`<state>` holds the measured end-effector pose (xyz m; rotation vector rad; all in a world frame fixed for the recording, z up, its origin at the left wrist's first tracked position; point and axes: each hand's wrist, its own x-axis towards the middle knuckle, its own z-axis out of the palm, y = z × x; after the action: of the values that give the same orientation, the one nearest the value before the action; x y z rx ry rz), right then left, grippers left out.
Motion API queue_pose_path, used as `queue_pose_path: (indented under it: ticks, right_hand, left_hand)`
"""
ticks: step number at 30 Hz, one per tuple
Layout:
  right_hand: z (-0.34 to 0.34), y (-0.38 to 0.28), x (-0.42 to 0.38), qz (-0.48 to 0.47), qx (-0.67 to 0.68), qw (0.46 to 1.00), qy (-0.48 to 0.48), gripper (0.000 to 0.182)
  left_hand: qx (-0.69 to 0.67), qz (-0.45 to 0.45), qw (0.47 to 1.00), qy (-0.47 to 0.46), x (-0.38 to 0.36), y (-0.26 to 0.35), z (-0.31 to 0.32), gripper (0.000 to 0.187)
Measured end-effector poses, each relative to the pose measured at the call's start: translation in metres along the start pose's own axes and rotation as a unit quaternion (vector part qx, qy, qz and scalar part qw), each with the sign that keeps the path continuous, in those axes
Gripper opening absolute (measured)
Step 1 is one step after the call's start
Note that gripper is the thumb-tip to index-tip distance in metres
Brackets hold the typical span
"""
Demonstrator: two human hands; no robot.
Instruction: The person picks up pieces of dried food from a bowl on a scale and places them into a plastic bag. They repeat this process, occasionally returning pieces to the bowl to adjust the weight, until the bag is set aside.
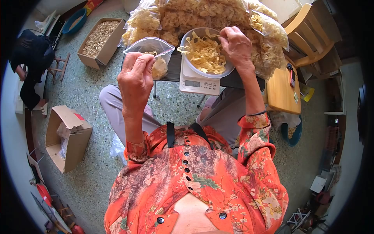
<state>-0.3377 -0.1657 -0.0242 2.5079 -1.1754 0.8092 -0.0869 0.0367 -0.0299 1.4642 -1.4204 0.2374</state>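
My left hand (136, 76) is closed, thumb and fingers pinched at the near edge of a clear zip bag (160, 67) whose mouth gapes. Some pale yellow dried strips lie low in that bag, and a small piece shows by the fingertips. A translucent plastic bowl (186, 62) full of curly dried strips (206, 54) sits on a white digital scale (200, 83); its display is too small to read. Over the bowl's right rim, my right hand (237, 46) is pinched closed, with a strip reaching to its fingertips.
Filled clear bags (206, 17) are piled behind the bowl. A wooden chair (286, 91) stands right. Cardboard boxes (68, 138) lie left on the speckled floor, one holding dried pieces (100, 38). Another person (33, 54) is bent over at far left.
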Motion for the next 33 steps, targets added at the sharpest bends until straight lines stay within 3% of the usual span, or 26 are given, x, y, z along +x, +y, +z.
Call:
queue_pose_path:
  ticks: [5, 6, 8, 12, 17, 27, 33]
  right_hand:
    - [-0.025, -0.009, -0.005, 0.081, 0.244, 0.966, 0.015, 0.012]
    - [-0.029, -0.013, -0.006, 0.080, 0.244, 0.966, 0.015, 0.012]
    - [-0.034, -0.021, -0.008, 0.175, 0.318, 0.931, 0.045, 0.017]
    - [-0.029, -0.017, -0.007, 0.159, 0.357, 0.916, 0.086, 0.018]
    - [-0.051, -0.039, 0.003, 0.211, 0.459, 0.855, 0.120, 0.015]
    - [-0.068, -0.069, 0.009, 0.198, 0.553, 0.793, 0.161, 0.017]
    - [-0.065, -0.118, 0.014, 0.120, 0.596, 0.782, 0.141, 0.014]
  left_hand:
    - [-0.017, 0.007, 1.000, -0.002, 0.001, 0.001, -0.001, 0.014]
    - [-0.017, 0.007, 1.000, -0.001, 0.001, 0.001, -0.001, 0.014]
    - [-0.023, 0.000, 1.000, -0.005, -0.001, 0.000, 0.000, 0.014]
    - [-0.018, 0.002, 1.000, -0.007, -0.001, 0.000, -0.002, 0.015]
    - [-0.015, 0.000, 1.000, -0.004, -0.001, 0.000, -0.004, 0.015]
    - [-0.029, -0.002, 0.999, 0.014, -0.004, -0.003, -0.003, 0.016]
    - [-0.038, -0.002, 0.999, 0.014, -0.002, -0.002, 0.000, 0.015]
